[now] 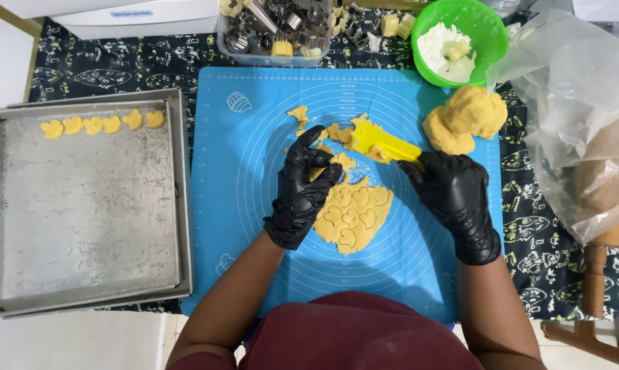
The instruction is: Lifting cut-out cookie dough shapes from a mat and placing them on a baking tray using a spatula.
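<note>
Rolled dough (354, 216), two gloved hands; tray (83, 274): six cut-outs (103, 125).

gloves (302, 185): glossy black rubber | mat (255, 205): smooth blue silicone | tray (83, 205): dull floured metal | scraper (385, 142): yellow plastic

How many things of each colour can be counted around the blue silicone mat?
Yellow cut dough shapes in the grey metal baking tray: 6
Yellow plastic scraper in the right hand: 1
Green plastic bowl: 1
Black-gloved hands: 2
Total: 10
</note>
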